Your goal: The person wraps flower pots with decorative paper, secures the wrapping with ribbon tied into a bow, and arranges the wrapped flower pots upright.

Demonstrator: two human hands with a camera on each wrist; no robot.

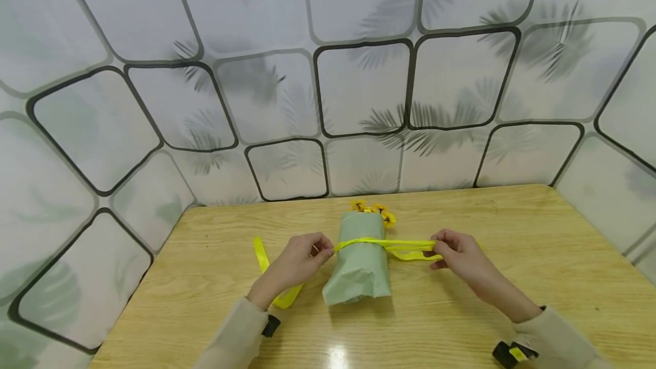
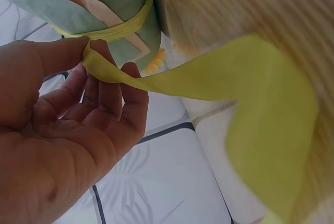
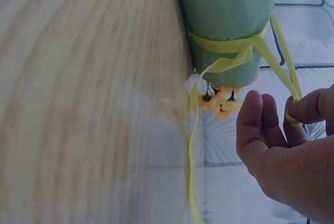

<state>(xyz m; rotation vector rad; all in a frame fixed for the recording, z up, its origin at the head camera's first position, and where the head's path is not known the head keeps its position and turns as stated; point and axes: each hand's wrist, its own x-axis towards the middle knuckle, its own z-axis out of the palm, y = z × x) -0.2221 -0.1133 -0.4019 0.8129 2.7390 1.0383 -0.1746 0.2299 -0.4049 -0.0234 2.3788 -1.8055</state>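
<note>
A bouquet in pale green wrapping paper (image 1: 363, 275) lies on the table, its yellow flowers (image 1: 388, 219) showing at the far end. Yellow ribbon (image 1: 365, 240) circles the middle of the wrap. At the bouquet's left side my left hand (image 1: 299, 261) pinches the ribbon between thumb and forefinger; in the left wrist view the ribbon's tail (image 2: 209, 75) runs on past the fingers. My right hand (image 1: 461, 258), out to the right, pinches a stretched loop of ribbon (image 3: 279, 65). Another strand (image 3: 193, 145) hangs loose below it in the right wrist view.
The wooden table (image 1: 200, 266) meets a patterned cloth wall (image 1: 359, 90) at the back and sides. On the left, the loose ribbon end (image 1: 261, 252) lies on the tabletop, partly behind my left forearm.
</note>
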